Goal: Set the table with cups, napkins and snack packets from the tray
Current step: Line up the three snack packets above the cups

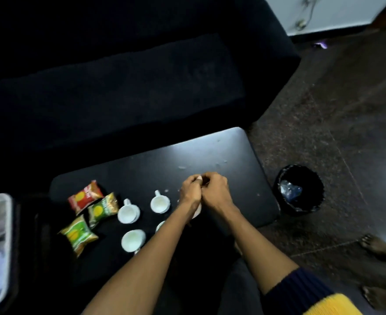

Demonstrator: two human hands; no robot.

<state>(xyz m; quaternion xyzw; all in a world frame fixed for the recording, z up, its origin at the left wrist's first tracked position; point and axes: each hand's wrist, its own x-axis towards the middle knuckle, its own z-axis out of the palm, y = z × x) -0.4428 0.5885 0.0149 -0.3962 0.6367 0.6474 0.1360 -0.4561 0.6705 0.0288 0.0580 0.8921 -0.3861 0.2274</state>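
Head view: I see a black sofa (119, 87) behind the dark table (233, 155), then three snack packets (86, 196) and white cups (160, 203) left of my left hand (190, 192) and right hand (214, 189), both pinched together on a white napkin (197, 211).

Both hands, left hand (190, 192) and right hand (214, 189), pinched together on a white napkin (197, 210) over the dark bench (233, 155), four white cups (128, 213) and three snack packets (85, 196) just left.
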